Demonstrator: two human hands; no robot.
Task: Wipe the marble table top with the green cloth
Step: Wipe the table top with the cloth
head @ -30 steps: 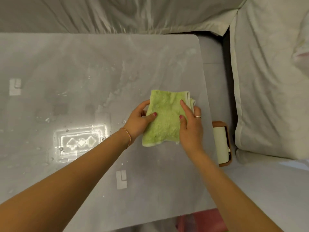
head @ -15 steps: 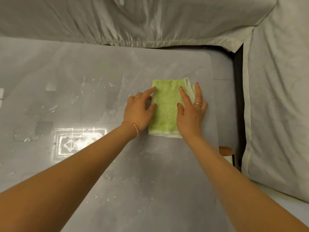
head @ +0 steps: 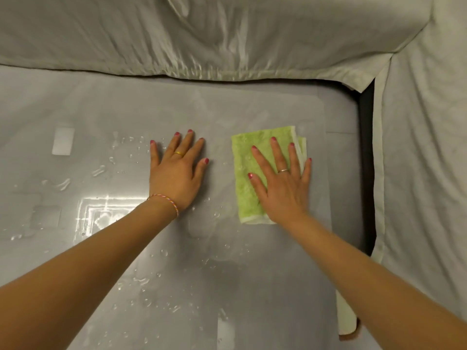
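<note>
The folded green cloth (head: 249,168) lies flat on the grey marble table top (head: 126,109), near its right edge. My right hand (head: 283,183) presses on the cloth with straight, spread fingers and covers its right half. My left hand (head: 177,173) rests flat on the bare table just left of the cloth, fingers straight, not touching it. Water drops and streaks (head: 111,157) lie on the table left of my left hand and in front of both hands.
A sofa under a pale cover (head: 227,41) runs along the table's far edge and continues down the right side (head: 424,173). A dark gap (head: 366,160) separates table and right sofa. A brown-rimmed white object (head: 346,322) sits low at the right.
My left hand let go of the cloth and moved left onto the bare table. My right hand flattened on the cloth. The view tilted farther toward the sofa.
</note>
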